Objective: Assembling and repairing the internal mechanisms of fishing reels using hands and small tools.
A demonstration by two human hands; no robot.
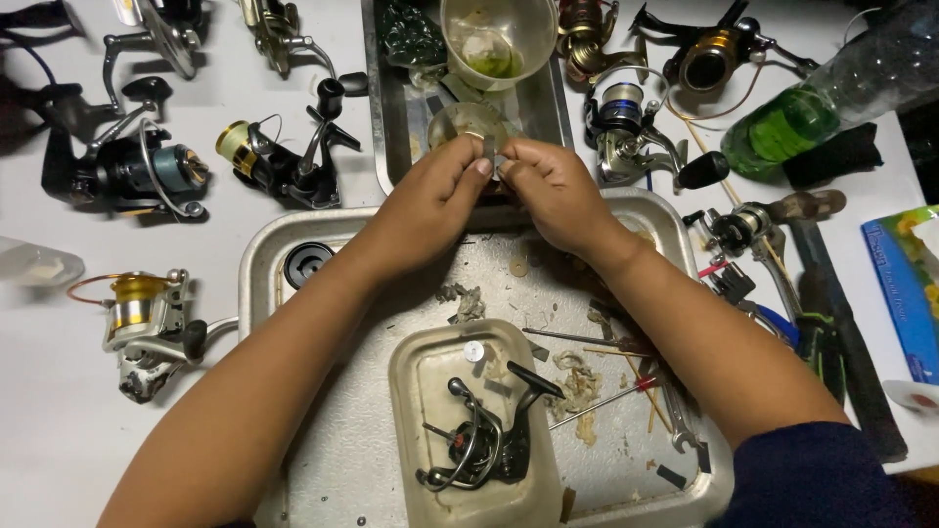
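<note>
Left hand and right hand both pinch a small flat metal piece, long axis upright, above the metal tray.

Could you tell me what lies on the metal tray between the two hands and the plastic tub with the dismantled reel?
In the head view, between the hands and the plastic tub, the metal tray bears only scraps of crumpled, dirty wadding and a small pale washer.

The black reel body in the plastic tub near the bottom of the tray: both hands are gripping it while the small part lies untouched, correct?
Not quite. In the head view the black reel body lies untouched in the plastic tub; the left hand and right hand pinch the small part together above the tray.
</note>
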